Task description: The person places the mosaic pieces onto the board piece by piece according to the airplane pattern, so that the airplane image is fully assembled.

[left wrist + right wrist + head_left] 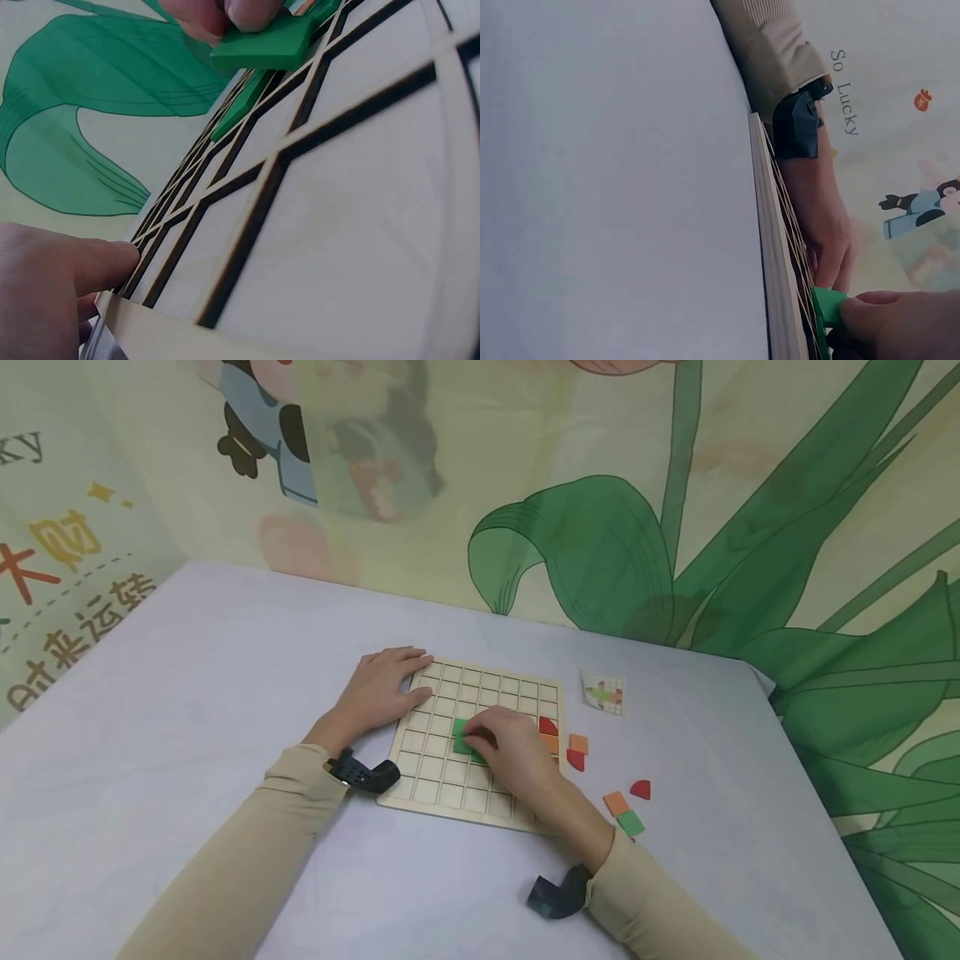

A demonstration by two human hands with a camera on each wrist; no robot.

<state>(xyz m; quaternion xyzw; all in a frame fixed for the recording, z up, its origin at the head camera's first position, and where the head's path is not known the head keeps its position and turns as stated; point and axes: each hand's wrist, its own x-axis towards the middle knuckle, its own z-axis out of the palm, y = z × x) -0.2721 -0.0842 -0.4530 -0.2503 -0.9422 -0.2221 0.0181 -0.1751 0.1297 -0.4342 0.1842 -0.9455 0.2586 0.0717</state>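
Note:
My right hand [517, 752] pinches a green square tile [262, 49] between thumb and fingers, over the middle of a wooden grid board [442, 813]. In the left wrist view the tile is tilted, close above the cells. Another green piece [241, 106] lies in the grid just beyond it. My left hand [382, 689] rests at the board's upper left edge, its thumb over the edge and its fingers extended. On the board's right side sit a red quarter-circle [548, 726] and an orange square [550, 743], partly hidden by my right hand.
Right of the board lie a loose orange square [578, 742] and red quarter-circle [575, 761]. Nearer me are another red quarter-circle [641, 790], an orange tile [616, 802] and a green tile [631, 822]. A small pattern card [603, 693] lies beyond the board's right edge.

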